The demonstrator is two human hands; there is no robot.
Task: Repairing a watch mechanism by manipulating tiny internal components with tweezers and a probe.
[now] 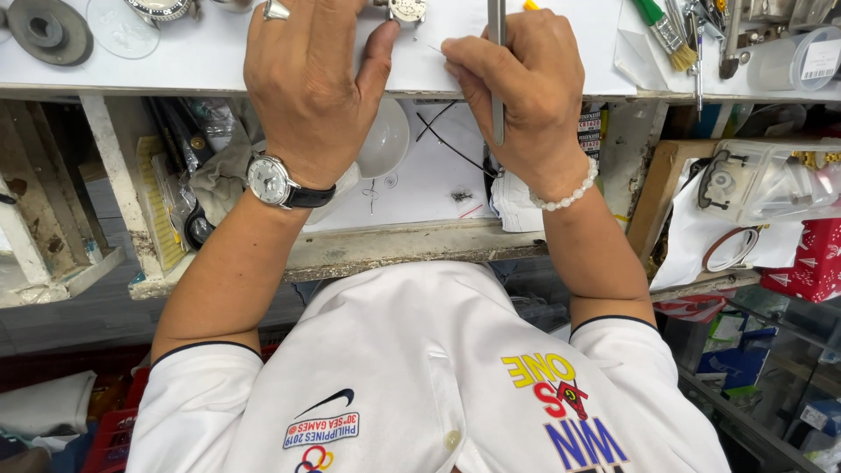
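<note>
Here, seen from above, a person in a white polo shirt works at a white-topped bench [201,61], both forearms reaching up toward the top of the frame.

The left hand [307,88], with a ring on one finger and a round silver wristwatch [267,181] on a dark strap, lies palm down on the bench. Its fingers run past the top edge, so whether they grip anything cannot be told; the thumb stretches toward a small round metal watch part [406,9] lying on the bench at the top edge, between the two hands.

The right hand [526,96], with a white bead bracelet [569,193] at the wrist, is closed around a slim metal tool [497,70] that runs along the back of the hand. Its thumb and forefinger pinch a very fine wire or pin [435,50] pointing toward the left thumb.

As a judgement, the work looks mid-way: the watch part is open to the hands, the fine piece not yet set in it.

Around them lie a grey metal disc [48,31], a clear round crystal [121,26], a green-handled brush [666,31] and a clear plastic tub [810,57]. Shelves below hold clutter.
</note>
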